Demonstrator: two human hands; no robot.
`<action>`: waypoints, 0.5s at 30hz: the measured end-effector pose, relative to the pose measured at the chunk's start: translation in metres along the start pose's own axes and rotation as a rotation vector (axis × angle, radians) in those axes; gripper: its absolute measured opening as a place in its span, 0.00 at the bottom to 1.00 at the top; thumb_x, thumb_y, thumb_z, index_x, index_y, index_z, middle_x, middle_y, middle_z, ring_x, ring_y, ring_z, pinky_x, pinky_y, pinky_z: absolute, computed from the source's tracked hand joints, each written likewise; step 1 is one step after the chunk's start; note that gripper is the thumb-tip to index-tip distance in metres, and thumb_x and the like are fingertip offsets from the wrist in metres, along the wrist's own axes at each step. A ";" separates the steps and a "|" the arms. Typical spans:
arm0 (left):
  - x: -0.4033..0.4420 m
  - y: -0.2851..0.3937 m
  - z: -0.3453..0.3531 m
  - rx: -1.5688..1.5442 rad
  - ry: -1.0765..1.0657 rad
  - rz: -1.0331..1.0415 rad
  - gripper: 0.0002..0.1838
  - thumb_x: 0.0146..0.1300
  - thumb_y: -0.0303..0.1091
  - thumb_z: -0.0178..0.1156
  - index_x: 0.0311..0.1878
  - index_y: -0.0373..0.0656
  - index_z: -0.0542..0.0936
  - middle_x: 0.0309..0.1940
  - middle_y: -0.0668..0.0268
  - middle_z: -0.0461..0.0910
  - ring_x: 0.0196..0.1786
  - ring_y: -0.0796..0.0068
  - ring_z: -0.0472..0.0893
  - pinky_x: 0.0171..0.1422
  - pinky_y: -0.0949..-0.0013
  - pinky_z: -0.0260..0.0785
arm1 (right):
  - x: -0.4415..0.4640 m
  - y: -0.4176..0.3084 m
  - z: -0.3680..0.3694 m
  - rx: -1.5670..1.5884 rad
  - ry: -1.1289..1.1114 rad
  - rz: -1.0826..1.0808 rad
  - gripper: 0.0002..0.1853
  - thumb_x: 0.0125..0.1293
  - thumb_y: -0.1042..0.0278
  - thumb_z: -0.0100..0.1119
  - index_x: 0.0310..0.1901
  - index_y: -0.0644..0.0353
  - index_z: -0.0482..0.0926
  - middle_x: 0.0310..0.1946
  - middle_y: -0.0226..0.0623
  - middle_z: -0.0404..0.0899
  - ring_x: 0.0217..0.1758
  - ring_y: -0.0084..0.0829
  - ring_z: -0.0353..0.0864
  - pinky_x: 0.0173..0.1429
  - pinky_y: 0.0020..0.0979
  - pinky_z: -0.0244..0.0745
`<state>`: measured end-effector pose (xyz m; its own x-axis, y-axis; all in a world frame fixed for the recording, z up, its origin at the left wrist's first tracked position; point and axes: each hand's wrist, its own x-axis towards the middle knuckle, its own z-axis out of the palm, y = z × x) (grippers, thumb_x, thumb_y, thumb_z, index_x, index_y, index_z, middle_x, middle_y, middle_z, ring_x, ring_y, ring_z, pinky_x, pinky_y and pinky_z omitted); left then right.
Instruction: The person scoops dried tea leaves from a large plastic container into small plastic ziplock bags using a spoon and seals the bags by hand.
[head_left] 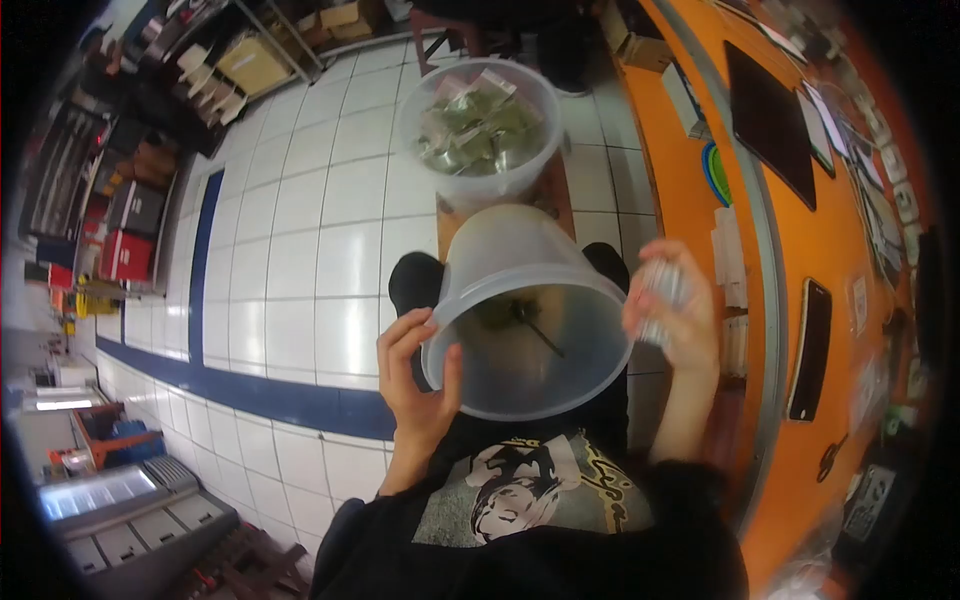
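A translucent plastic bucket (480, 262) lies tilted between my legs, its mouth turned toward me. Inside it are some dark greenish matter and a thin dark handle or stick (540, 335), which may be a spoon. My left hand (415, 375) grips the bucket's left rim, with the thumb over the mouth side. Beside the right rim, my right hand (675, 310) is closed around a small whitish, shiny object (662, 290) whose kind I cannot make out. A second translucent tub (480, 185) full of green-filled clear packets (485, 125) stands beyond, on a wooden stool or bench (560, 200).
At right runs an orange counter (790, 260) with a phone (810, 350), a dark tablet-like slab (768, 120) and scissors (830, 458). A red box (127, 246) and shelves are at left. Another person (105, 70) is at far upper left. White tiles (345, 250) cover the floor.
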<state>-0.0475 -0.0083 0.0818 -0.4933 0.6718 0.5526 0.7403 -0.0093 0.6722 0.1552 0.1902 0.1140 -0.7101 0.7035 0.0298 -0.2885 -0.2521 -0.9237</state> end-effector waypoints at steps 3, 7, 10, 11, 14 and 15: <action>0.013 -0.009 0.013 0.126 -0.027 -0.036 0.20 0.59 0.21 0.59 0.55 0.33 0.71 0.52 0.51 0.76 0.55 0.53 0.77 0.60 0.63 0.67 | 0.059 0.037 -0.063 -0.024 0.246 -0.044 0.14 0.64 0.73 0.57 0.50 0.63 0.69 0.27 0.34 0.73 0.26 0.20 0.74 0.27 0.20 0.69; 0.008 -0.037 0.029 0.088 -0.168 -0.209 0.20 0.62 0.17 0.51 0.58 0.37 0.71 0.53 0.50 0.77 0.56 0.52 0.78 0.59 0.62 0.69 | 0.133 0.227 -0.201 -0.553 0.728 0.081 0.14 0.64 0.67 0.58 0.47 0.65 0.72 0.34 0.43 0.79 0.34 0.39 0.80 0.36 0.34 0.73; 0.015 -0.048 0.030 0.133 -0.222 -0.259 0.17 0.63 0.18 0.51 0.56 0.37 0.72 0.49 0.51 0.79 0.53 0.54 0.80 0.56 0.63 0.70 | 0.138 0.295 -0.220 -1.067 0.988 0.088 0.13 0.64 0.64 0.59 0.44 0.65 0.74 0.38 0.48 0.81 0.38 0.50 0.82 0.40 0.42 0.73; 0.017 -0.055 0.028 0.122 -0.222 -0.366 0.16 0.64 0.18 0.52 0.55 0.36 0.72 0.47 0.52 0.80 0.53 0.57 0.81 0.56 0.64 0.71 | 0.134 0.269 -0.203 -1.023 0.866 0.022 0.12 0.64 0.64 0.60 0.41 0.64 0.75 0.36 0.47 0.81 0.38 0.49 0.82 0.40 0.42 0.73; 0.015 -0.086 0.018 -0.064 -0.188 -0.552 0.12 0.67 0.19 0.52 0.52 0.33 0.72 0.44 0.54 0.81 0.49 0.66 0.81 0.54 0.66 0.73 | 0.128 0.242 -0.185 -0.990 0.747 0.075 0.11 0.63 0.64 0.61 0.37 0.63 0.75 0.32 0.46 0.81 0.37 0.47 0.82 0.40 0.41 0.73; 0.018 -0.091 0.017 -0.147 -0.152 -0.576 0.11 0.67 0.19 0.51 0.52 0.32 0.72 0.44 0.54 0.81 0.48 0.66 0.81 0.53 0.67 0.73 | 0.132 0.243 -0.194 -1.007 0.732 0.142 0.10 0.62 0.65 0.61 0.35 0.63 0.75 0.31 0.45 0.80 0.37 0.46 0.81 0.39 0.40 0.73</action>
<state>-0.1157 0.0168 0.0220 -0.7167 0.6973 0.0109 0.2979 0.2920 0.9088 0.1162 0.3511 -0.1809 -0.0787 0.9968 -0.0146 0.6085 0.0364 -0.7927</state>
